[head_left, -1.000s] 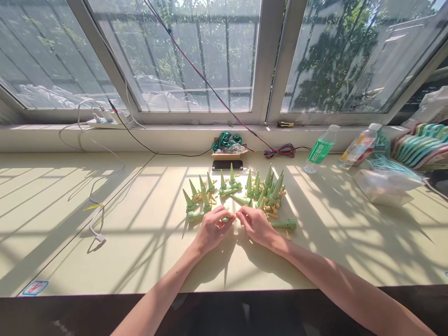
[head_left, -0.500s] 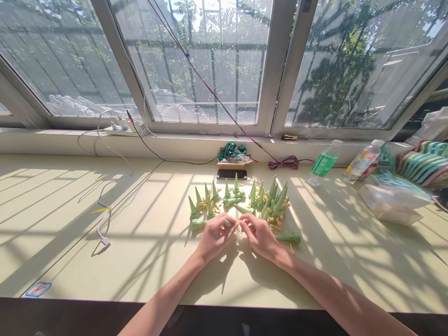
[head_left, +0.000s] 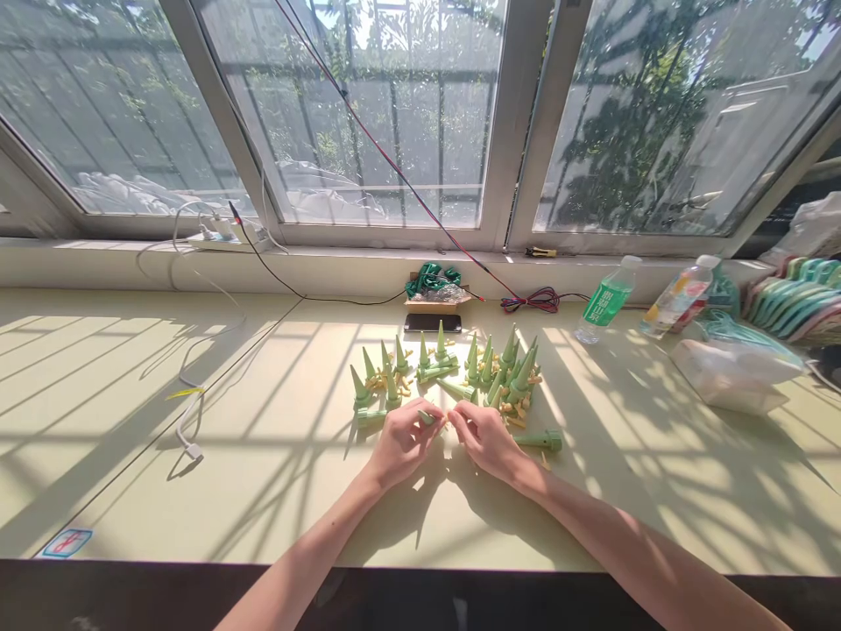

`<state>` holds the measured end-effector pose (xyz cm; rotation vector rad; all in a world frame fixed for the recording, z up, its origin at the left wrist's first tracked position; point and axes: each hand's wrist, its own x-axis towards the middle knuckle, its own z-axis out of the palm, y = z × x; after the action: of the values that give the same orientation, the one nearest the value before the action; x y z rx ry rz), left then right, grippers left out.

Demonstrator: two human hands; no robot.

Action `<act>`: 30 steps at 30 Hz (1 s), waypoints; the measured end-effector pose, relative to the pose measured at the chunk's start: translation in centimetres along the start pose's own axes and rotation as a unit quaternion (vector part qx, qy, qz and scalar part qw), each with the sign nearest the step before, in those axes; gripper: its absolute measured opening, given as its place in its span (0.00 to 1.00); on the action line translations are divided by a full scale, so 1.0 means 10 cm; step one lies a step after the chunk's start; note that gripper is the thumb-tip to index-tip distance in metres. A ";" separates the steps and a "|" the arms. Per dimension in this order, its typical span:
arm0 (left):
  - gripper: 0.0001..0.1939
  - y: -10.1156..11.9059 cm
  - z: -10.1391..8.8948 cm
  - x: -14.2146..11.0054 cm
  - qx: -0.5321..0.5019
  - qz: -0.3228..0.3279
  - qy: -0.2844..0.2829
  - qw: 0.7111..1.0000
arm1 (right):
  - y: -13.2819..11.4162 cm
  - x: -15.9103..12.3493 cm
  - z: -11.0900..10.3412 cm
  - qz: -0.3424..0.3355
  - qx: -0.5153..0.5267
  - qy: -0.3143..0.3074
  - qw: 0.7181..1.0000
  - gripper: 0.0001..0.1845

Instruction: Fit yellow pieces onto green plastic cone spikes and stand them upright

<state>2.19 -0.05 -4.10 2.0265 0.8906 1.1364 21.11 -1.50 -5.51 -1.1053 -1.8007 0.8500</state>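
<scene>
Mid-frame: brace the green piece (head_left: 427, 418) clamped in your left hand (head_left: 403, 440), nudging gently with your right hand (head_left: 487, 438), fingertips pinched, contents unclear.

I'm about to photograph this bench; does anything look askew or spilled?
Mildly: one green tube-like piece lies on its side beside the right hand, whereas many green cones stand upright. I see no liquid spill or obvious damage.

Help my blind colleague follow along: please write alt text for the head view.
A person's left hand holds a green piece close to their right hand over a sunlit table. Green spikes stand beyond, among small yellow parts.
</scene>
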 end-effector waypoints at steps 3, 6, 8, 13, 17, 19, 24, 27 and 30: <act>0.09 -0.02 0.01 0.00 0.006 0.003 0.003 1.000 | -0.01 0.00 0.00 0.004 0.004 0.004 1.000 0.21; 0.09 -0.03 0.00 0.00 0.019 0.004 0.012 1.000 | -0.04 0.00 -0.01 0.008 0.020 -0.002 1.000 0.16; 0.08 -0.03 0.00 0.00 0.025 0.003 0.017 1.000 | -0.06 -0.01 -0.01 0.009 0.032 -0.013 0.999 0.14; 0.08 -0.03 0.00 0.00 0.026 0.006 0.022 0.999 | -0.04 -0.02 -0.01 -0.007 0.021 -0.026 0.999 0.13; 0.08 -0.01 0.01 0.00 0.021 0.005 0.013 1.000 | -0.03 -0.01 -0.01 -0.002 0.008 -0.016 1.000 0.15; 0.08 0.00 0.01 0.00 0.015 0.003 0.003 1.000 | -0.03 -0.01 -0.01 0.001 0.006 -0.012 1.000 0.18; 0.08 0.02 0.02 0.01 0.010 -0.004 0.000 1.000 | -0.03 -0.01 -0.01 0.013 0.013 -0.002 1.000 0.22; 0.08 0.02 0.03 0.02 0.010 -0.011 0.027 1.000 | -0.06 -0.02 -0.02 0.017 0.028 -0.009 0.999 0.17; 0.08 0.03 0.03 0.02 0.013 -0.022 0.049 0.998 | -0.08 -0.02 -0.03 0.002 0.026 -0.020 0.999 0.15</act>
<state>2.57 -0.12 -3.87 1.9764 0.9980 1.2153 21.10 -1.94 -4.75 -1.0668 -1.7990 0.9219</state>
